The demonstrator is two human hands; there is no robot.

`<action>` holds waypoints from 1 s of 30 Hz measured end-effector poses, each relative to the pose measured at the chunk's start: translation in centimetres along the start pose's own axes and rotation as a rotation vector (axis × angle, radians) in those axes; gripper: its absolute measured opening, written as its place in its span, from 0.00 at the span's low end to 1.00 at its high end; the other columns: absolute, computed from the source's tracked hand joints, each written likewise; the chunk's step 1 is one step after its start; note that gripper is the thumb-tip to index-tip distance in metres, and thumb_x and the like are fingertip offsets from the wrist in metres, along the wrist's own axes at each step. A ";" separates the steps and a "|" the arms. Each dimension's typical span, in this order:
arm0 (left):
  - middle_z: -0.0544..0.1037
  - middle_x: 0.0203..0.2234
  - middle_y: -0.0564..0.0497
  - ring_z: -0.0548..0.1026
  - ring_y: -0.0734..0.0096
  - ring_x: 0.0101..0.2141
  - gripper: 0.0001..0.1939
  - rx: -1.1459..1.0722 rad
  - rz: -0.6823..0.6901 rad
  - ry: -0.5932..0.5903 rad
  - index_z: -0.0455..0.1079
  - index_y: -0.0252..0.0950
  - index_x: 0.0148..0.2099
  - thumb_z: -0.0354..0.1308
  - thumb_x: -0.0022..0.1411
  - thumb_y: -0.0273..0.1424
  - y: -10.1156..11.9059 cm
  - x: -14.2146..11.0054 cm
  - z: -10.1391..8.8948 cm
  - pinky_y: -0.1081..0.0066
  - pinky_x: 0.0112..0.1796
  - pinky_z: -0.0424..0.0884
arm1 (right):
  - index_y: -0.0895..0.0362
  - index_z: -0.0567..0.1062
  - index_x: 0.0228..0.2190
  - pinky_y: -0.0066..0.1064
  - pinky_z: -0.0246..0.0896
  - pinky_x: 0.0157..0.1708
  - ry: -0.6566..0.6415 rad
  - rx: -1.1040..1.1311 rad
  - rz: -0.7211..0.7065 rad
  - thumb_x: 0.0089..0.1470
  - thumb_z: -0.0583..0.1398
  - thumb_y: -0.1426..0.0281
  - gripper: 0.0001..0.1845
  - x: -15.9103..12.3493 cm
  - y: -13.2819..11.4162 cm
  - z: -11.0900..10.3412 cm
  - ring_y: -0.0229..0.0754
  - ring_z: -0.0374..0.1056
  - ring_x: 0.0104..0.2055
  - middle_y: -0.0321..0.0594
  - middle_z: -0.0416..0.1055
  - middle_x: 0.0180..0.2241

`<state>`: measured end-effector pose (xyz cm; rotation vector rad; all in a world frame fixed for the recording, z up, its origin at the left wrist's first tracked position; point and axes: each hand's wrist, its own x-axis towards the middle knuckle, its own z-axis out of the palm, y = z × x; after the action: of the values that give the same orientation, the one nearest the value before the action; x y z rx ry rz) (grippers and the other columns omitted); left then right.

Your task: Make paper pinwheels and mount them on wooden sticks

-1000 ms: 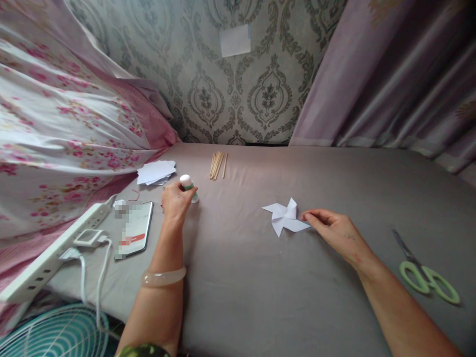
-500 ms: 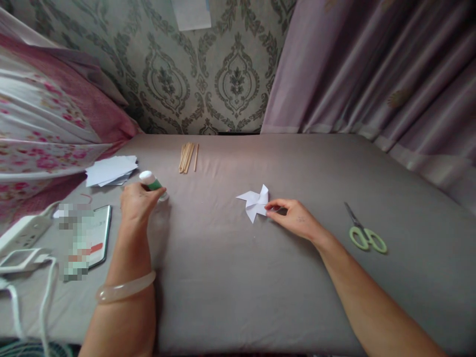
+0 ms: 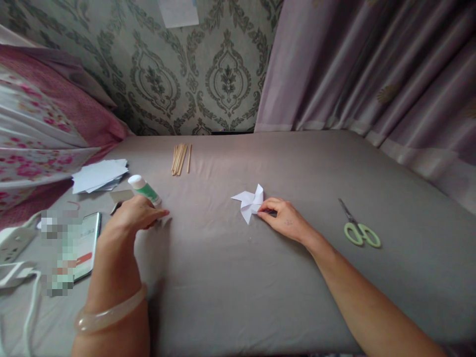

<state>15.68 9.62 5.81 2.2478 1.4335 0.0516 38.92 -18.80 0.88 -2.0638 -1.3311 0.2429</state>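
Pinching a folded white paper pinwheel [image 3: 249, 203] on the grey sheet, the right hand [image 3: 282, 220] steadies it while the left hand [image 3: 132, 218], fingers loosely curled, rests beside a green-and-white glue stick [image 3: 145, 189] well left of the pinwheel, likely mid-gluing, a skewer due next.

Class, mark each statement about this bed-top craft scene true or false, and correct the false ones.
1. The right hand touches the white paper pinwheel. True.
2. The green-handled scissors lie in the left hand. False: they lie on the grey sheet, right of the right hand.
3. The glue stick lies tilted just beyond the left hand. True.
4. The wooden sticks rest on top of the pinwheel. False: they lie apart, nearer the wall.
5. A stack of white paper lies left of the glue stick. True.
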 end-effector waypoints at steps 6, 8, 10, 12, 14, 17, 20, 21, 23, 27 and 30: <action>0.75 0.19 0.46 0.72 0.68 0.23 0.22 0.243 0.359 -0.160 0.72 0.33 0.24 0.51 0.61 0.43 6.1 -3.2 0.9 0.70 0.28 0.65 | 0.55 0.78 0.29 0.33 0.60 0.39 0.066 -0.002 0.052 0.54 0.59 0.70 0.07 0.2 -0.3 0.6 0.41 0.70 0.38 0.40 0.76 0.34; 0.77 0.24 0.45 0.73 0.68 0.26 0.19 0.176 0.595 0.024 0.74 0.33 0.31 0.49 0.64 0.40 8.2 -4.3 2.9 0.70 0.33 0.66 | 0.56 0.77 0.28 0.32 0.61 0.37 0.096 0.000 0.073 0.54 0.58 0.71 0.07 0.2 -0.4 0.9 0.41 0.70 0.36 0.40 0.76 0.33; 0.79 0.32 0.45 0.75 0.68 0.32 0.16 0.041 0.818 0.091 0.75 0.34 0.37 0.48 0.65 0.36 9.9 -5.0 5.5 0.70 0.37 0.68 | 0.55 0.77 0.29 0.31 0.60 0.36 0.118 0.000 0.089 0.53 0.58 0.72 0.06 0.1 -0.6 1.1 0.40 0.70 0.34 0.40 0.76 0.32; 0.79 0.37 0.44 0.75 0.66 0.38 0.13 -0.043 0.999 0.107 0.74 0.34 0.40 0.49 0.66 0.31 10.9 -5.4 7.9 0.68 0.43 0.69 | 0.55 0.76 0.30 0.31 0.60 0.34 0.126 0.006 0.100 0.53 0.59 0.72 0.06 0.1 -0.7 1.3 0.39 0.70 0.32 0.38 0.76 0.30; 0.78 0.39 0.44 0.74 0.66 0.41 0.12 -0.051 1.106 0.078 0.73 0.34 0.42 0.48 0.66 0.28 11.5 -5.6 9.8 0.67 0.44 0.70 | 0.55 0.76 0.32 0.30 0.60 0.34 0.141 0.021 0.116 0.53 0.58 0.71 0.06 0.0 -0.8 1.6 0.39 0.70 0.31 0.37 0.76 0.29; 0.78 0.41 0.44 0.73 0.65 0.44 0.12 -0.016 1.173 0.040 0.73 0.33 0.44 0.48 0.66 0.27 11.6 -5.5 11.4 0.65 0.46 0.71 | 0.55 0.74 0.37 0.29 0.60 0.33 0.170 0.048 0.141 0.52 0.58 0.72 0.08 0.0 -0.8 1.8 0.38 0.69 0.29 0.37 0.75 0.29; 0.78 0.41 0.43 0.73 0.64 0.44 0.13 0.039 1.197 0.012 0.73 0.32 0.44 0.47 0.66 0.25 11.6 -5.4 11.8 0.64 0.47 0.71 | 0.54 0.73 0.38 0.29 0.60 0.33 0.181 0.045 0.149 0.52 0.58 0.72 0.09 0.0 -0.8 2.0 0.38 0.68 0.29 0.36 0.75 0.28; 0.77 0.40 0.43 0.73 0.64 0.44 0.13 0.055 1.201 0.007 0.73 0.32 0.43 0.47 0.66 0.25 11.6 -5.3 11.8 0.64 0.47 0.71 | 0.54 0.73 0.37 0.29 0.60 0.33 0.183 0.037 0.150 0.52 0.58 0.72 0.09 0.0 -0.9 2.1 0.38 0.68 0.29 0.36 0.74 0.28; 0.77 0.39 0.43 0.72 0.64 0.44 0.13 0.073 1.209 0.002 0.73 0.32 0.43 0.46 0.66 0.24 11.6 -5.3 11.8 0.64 0.47 0.71 | 0.54 0.73 0.36 0.29 0.59 0.32 0.189 0.015 0.145 0.52 0.58 0.73 0.08 0.0 -1.0 2.1 0.38 0.68 0.29 0.36 0.74 0.27; 0.77 0.38 0.43 0.72 0.64 0.44 0.13 0.082 1.210 0.004 0.73 0.32 0.43 0.46 0.66 0.24 11.5 -5.4 11.8 0.64 0.46 0.72 | 0.55 0.73 0.35 0.29 0.59 0.33 0.190 -0.031 0.106 0.54 0.56 0.74 0.07 -0.1 -1.2 2.2 0.39 0.69 0.30 0.38 0.74 0.29; 0.77 0.38 0.44 0.72 0.64 0.44 0.13 0.075 1.207 0.008 0.73 0.32 0.42 0.46 0.66 0.24 11.5 -5.5 11.8 0.64 0.46 0.72 | 0.55 0.74 0.34 0.30 0.60 0.34 0.190 -0.062 0.067 0.55 0.55 0.75 0.08 -0.1 -1.4 2.3 0.39 0.68 0.32 0.40 0.75 0.33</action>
<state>26.16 -3.43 1.12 2.8090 -0.0955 0.3837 36.77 -17.57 -0.03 -2.1275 -1.1692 0.0336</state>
